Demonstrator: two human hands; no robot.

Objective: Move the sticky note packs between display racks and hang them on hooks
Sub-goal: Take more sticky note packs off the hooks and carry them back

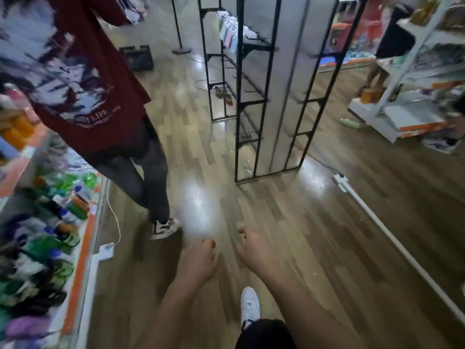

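A tall black-framed display rack (pixel 266 96) with white panels stands ahead on the wood floor. Several pastel sticky note packs (pixel 230 31) hang from hooks near its top left side; lower hooks look bare. My left hand (pixel 198 260) and my right hand (pixel 254 250) are both low in front of me, well short of the rack. Their fingers are loosely curled and nothing is in them. The whole view is motion-blurred.
A person in a dark red printed shirt (pixel 83 79) stands at left, close to a shelf of bottles (pixel 50 222). A white shelf unit (pixel 415 84) fills the right. A power strip (pixel 339 182) with a white floor strip and a black crate (pixel 137 57) lie on the floor.
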